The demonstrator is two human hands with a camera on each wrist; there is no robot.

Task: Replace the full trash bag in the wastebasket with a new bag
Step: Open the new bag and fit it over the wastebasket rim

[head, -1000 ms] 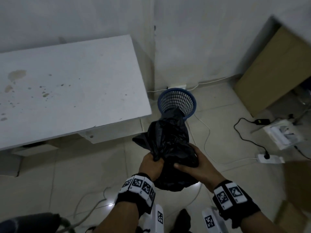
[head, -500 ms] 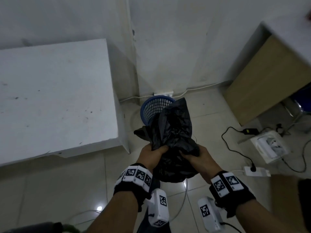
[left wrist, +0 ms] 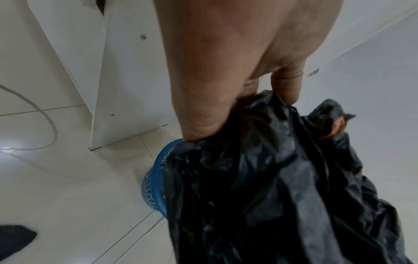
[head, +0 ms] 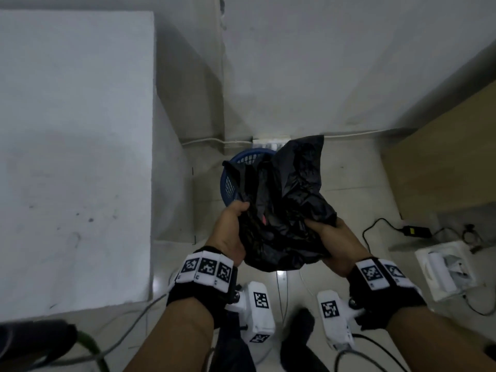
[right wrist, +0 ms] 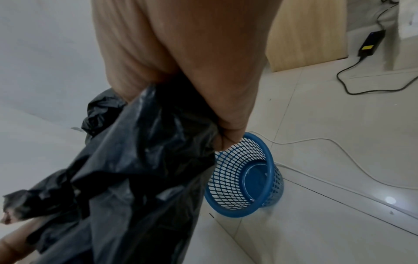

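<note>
A crumpled black trash bag hangs in the air between both my hands, above the blue mesh wastebasket on the floor by the wall. My left hand grips the bag's left edge, and in the left wrist view my fingers pinch the black plastic. My right hand grips the bag's right side. The right wrist view shows the wastebasket with nothing inside it, its blue bottom bare, just below the bag.
A white table stands close on the left, its leg beside the basket. A wooden panel leans at the right. Cables, a black power adapter and a white box lie on the tiled floor to the right. My dark foot shows below.
I have stepped closer to the basket; the bag now hangs over most of its rim. Both hands have kept their grip and pulled the bag wider apart.
</note>
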